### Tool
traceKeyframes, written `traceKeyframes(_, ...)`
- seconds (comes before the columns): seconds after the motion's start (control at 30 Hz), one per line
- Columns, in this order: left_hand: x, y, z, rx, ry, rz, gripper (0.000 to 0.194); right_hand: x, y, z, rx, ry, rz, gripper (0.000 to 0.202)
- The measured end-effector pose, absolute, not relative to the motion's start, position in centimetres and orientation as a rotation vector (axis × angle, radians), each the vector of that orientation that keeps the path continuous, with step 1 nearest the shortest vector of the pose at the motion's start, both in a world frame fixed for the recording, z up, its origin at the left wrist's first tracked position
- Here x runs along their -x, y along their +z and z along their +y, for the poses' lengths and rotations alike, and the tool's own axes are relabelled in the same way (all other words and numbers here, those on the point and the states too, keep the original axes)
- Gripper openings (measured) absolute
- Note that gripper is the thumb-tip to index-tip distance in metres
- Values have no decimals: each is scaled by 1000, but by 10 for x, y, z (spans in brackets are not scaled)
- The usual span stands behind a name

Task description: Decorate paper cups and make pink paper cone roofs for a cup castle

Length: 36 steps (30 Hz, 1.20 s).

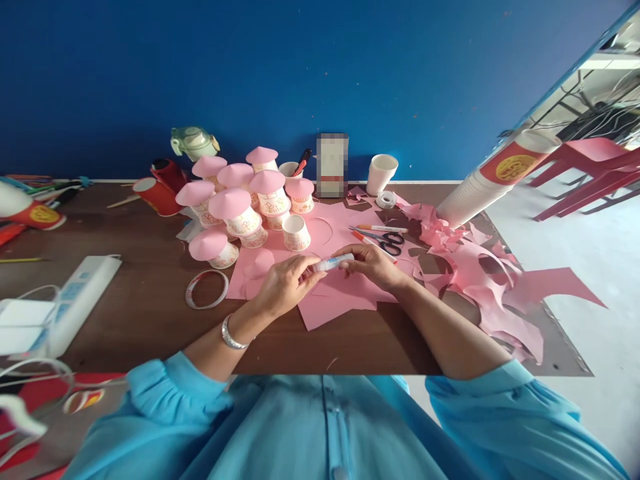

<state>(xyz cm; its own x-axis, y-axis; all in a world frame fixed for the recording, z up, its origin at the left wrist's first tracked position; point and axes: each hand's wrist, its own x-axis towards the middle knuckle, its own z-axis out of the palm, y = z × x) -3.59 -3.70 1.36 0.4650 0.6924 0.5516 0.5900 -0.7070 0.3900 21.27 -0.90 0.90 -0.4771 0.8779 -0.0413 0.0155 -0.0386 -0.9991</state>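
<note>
Between my two hands is a small white glue tube (pixel 334 262) with blue print, held lengthwise above pink paper sheets (pixel 345 293). My left hand (pixel 287 283) pinches its left end, and the fingers of my right hand (pixel 373 265) close on its right end. Just beyond them stands a plain-topped paper cup (pixel 297 233). To its left are several printed paper cups with pink paper cone roofs (pixel 231 203), some stacked in two tiers. Black-handled scissors (pixel 391 243) and orange-and-white markers (pixel 383 229) lie on the paper past my right hand.
A tape roll (pixel 207 289) lies left of the paper. Pink scraps (pixel 483 280) spread over the table's right side, some past its edge. A tall stack of cups (pixel 493 183) leans there. A power strip (pixel 75 303) with cables is at left; a white cup (pixel 383 175) stands by the wall.
</note>
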Motion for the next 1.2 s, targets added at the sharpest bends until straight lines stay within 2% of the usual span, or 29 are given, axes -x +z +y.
traceKeyframes(0.33, 40, 22, -33, -2510, 1143, 1120, 21, -214, 18, -12, 954, 1477, -1543, 38)
traceKeyframes(0.47, 56, 28, -26, -2341, 1202, 1247, 21, -231, 18, -4, 968, 1360, -1315, 37)
traceKeyframes(0.57, 61, 26, -23, -2366, 1197, 1231, 18, -238, 18, 1, 922, 1408, -1154, 37)
traceKeyframes(0.67, 54, 19, -24, -2496, 1115, 1161, 14, -235, 14, 2, 914, 1462, -1135, 36)
traceKeyframes(0.9, 44, 4, -28, -2633, 899, 1119, 18, -227, 6, 1, 924, 1479, -1080, 39)
traceKeyframes(1.07, 26, 18, -24, -2809, 579, 1125, 13, -231, 5, 5, 904, 1395, -993, 34)
traceKeyframes(1.2, -15, 29, -4, -2839, 335, 1130, 19, -230, 0, 9, 904, 1302, -1021, 38)
